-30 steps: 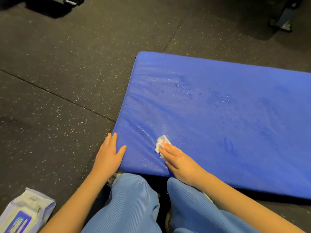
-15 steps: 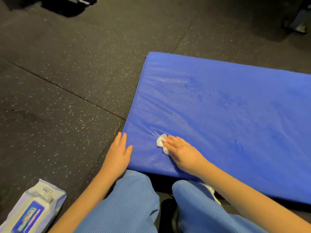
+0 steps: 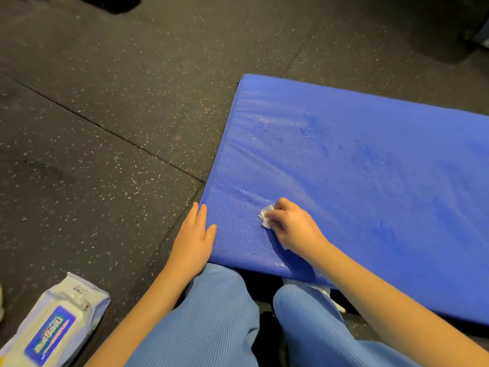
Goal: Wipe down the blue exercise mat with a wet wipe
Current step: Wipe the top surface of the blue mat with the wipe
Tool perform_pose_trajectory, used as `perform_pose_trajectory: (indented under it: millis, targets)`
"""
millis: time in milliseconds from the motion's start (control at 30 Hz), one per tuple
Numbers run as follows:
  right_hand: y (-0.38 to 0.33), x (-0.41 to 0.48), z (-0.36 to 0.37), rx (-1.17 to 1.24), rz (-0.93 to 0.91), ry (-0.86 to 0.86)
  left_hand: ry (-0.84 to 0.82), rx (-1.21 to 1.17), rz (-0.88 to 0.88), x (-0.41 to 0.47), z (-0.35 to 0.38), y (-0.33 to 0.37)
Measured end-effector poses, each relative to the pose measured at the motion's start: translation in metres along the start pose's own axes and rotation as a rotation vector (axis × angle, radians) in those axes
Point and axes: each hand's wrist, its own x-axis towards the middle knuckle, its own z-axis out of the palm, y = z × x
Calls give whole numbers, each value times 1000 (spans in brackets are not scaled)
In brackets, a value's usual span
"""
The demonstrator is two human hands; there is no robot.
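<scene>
The blue exercise mat [image 3: 370, 181] lies on speckled black rubber flooring [image 3: 105, 102], its near left corner before the person's knees. The right hand [image 3: 293, 226] curls its fingers round a crumpled white wet wipe [image 3: 266, 220], pressing it on the mat near that corner. The left hand [image 3: 194, 239] rests flat, fingers straight and together, against the mat's left edge. A wet wipe pack [image 3: 53, 327] lies near left on the floor.

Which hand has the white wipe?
The right hand pinches the crumpled white wet wipe on the blue mat; the left hand lies flat at its edge.
</scene>
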Motion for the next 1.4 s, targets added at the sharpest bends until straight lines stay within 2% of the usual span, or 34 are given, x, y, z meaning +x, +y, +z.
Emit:
perform_pose_trajectory:
  millis: [67, 200, 267, 367, 433, 533, 600, 667, 733, 767, 867, 900, 1033, 1067, 1133, 1200, 1267, 1400]
  targets:
    - [-13, -1, 9, 77, 78, 3, 6, 4, 1, 0, 0, 0]
    - [-27, -33, 7, 136, -125, -122, 7, -1, 1, 0, -1, 0]
    - [-16, -21, 6, 111, -34, -113, 9, -17, 5, 1, -1, 0]
    - [-12, 7, 14, 98, 161, 42, 2, -65, 4, 0, -3, 0]
    - [-29, 7, 22, 146, 64, 47, 2, -117, 9, -3, -7, -3]
    - [-40, -9, 18, 212, -188, -142, 55, -229, 15, -9, -15, -9]
    - [-33, 3, 12, 182, -230, -137, 100, -332, -6, -13, -19, -11]
    - [-28, 27, 17, 148, -127, -16, 141, -424, -48, -16, -22, -12]
    - [-41, 45, 28, 150, -20, 24, 162, -497, -97, -17, -24, -11]
    - [-54, 46, 33, 176, -51, 4, 163, -546, -125, -17, -25, -11]
    - [-81, 31, 40, 253, -316, -165, 157, -674, -203, -14, -27, -13]
    - [-80, 32, 37, 235, -338, -212, 157, -726, -224, -14, -28, -13]
    - [-71, 70, 35, 111, -122, -103, 135, -884, -262, -13, -30, -13]
    - [-77, 71, 37, 123, -123, -96, 128, -912, -268, -13, -31, -14]
    - [-97, 55, 40, 215, -278, -149, 122, -965, -280, -13, -30, -17]
    - [-107, 34, 40, 254, -461, -273, 114, -983, -298, -13, -30, -20]
    - [-101, 38, 37, 195, -515, -315, 111, -997, -302, -12, -30, -21]
    - [-82, 60, 38, 204, -297, -87, 128, -980, -289, -13, -29, -18]
